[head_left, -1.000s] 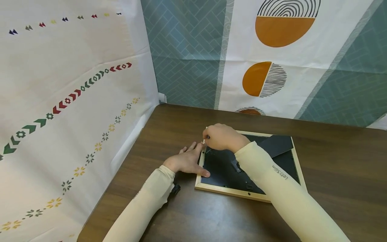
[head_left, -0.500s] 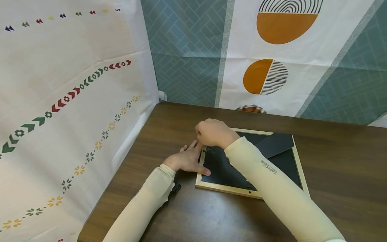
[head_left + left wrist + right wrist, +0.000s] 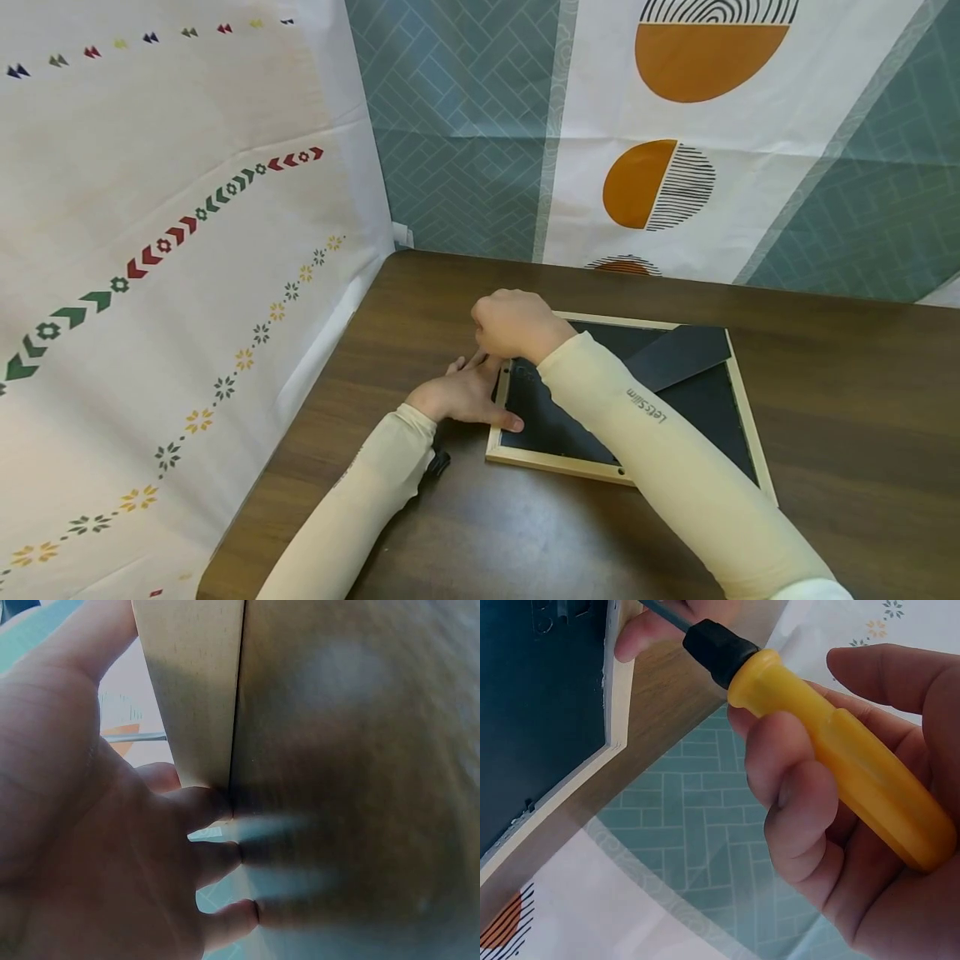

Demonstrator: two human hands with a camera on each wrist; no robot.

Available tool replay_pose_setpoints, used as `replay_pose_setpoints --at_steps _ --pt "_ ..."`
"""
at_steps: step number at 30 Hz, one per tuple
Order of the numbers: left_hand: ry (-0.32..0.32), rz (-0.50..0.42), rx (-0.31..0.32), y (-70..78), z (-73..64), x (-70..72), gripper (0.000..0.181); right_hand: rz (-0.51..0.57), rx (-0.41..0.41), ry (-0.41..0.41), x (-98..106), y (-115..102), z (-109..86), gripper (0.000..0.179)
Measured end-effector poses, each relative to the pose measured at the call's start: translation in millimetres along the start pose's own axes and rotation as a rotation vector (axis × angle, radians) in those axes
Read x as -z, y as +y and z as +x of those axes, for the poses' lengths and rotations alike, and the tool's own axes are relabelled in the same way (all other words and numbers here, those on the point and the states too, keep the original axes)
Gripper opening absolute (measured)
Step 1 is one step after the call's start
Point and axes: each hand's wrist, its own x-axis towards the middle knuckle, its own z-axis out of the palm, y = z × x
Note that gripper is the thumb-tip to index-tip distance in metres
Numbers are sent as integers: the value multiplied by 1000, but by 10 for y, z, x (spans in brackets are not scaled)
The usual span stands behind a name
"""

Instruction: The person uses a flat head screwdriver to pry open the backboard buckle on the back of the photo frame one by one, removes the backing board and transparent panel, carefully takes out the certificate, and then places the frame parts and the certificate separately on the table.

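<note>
A picture frame point(image 3: 562, 466) with a pale wood rim lies face down, its black backing point(image 3: 551, 421) upward. My left hand point(image 3: 465, 395) rests at its left side, thumb over the rim and fingers extended; in the left wrist view the fingertips touch the table beside the frame's edge. My right hand point(image 3: 517, 325) is above the far left corner. In the right wrist view it grips a screwdriver point(image 3: 847, 757) by its yellow handle, below a black collar. The metal shaft point(image 3: 667, 613) points toward the left hand and the rim; its tip is out of sight.
A black stand flap point(image 3: 678, 357) lies on the right part of the backing. Patterned cloths hang behind the brown wooden table point(image 3: 847, 400) and along its left side point(image 3: 225, 317). A small black object point(image 3: 437, 463) sits by the left wrist.
My right hand has shifted left and slightly away from me, and its forearm now covers more of the frame's middle. The left hand stays on the frame's left side.
</note>
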Motion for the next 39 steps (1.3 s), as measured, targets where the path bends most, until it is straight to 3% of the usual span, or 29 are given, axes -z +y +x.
replay_pose_setpoints --at_steps 8,13,18,26,33,39 --pt "-13 27 27 18 7 0 123 -24 22 5 2 -17 28 25" --pt "-27 7 31 8 19 -19 124 90 16 -51 3 114 -23 23" --pt "-43 -16 24 5 24 -18 122 242 32 -78 -75 433 -210 26" --pt "-65 -11 10 -34 -16 34 124 364 58 -42 -363 853 -556 25" --pt "-80 2 29 7 -24 40 126 481 94 -66 -546 884 -835 22" --pt "-87 22 65 46 -24 22 127 474 130 -76 -629 842 -894 19"
